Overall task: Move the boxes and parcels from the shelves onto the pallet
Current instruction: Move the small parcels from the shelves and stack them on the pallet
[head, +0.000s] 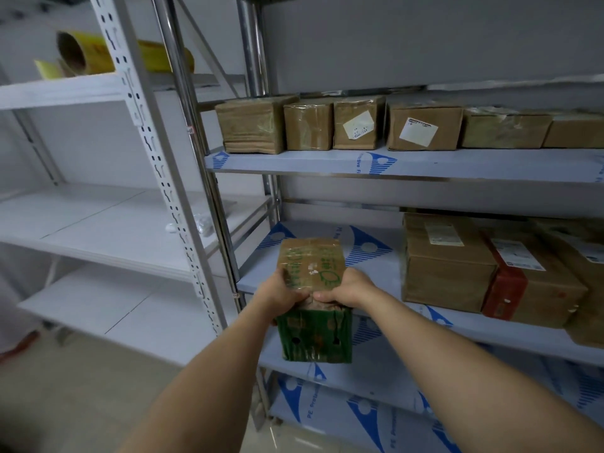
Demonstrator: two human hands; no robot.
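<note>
Both hands grip one taped green-printed box (312, 289) at its near top edge, left hand (283, 291) and right hand (347, 289) on either side, box half off the shelf (385, 279). Green print unreadable. Right of grip, labelled cartons (447, 263), text blurred, farthest cut off. Film reads "PE".
</note>
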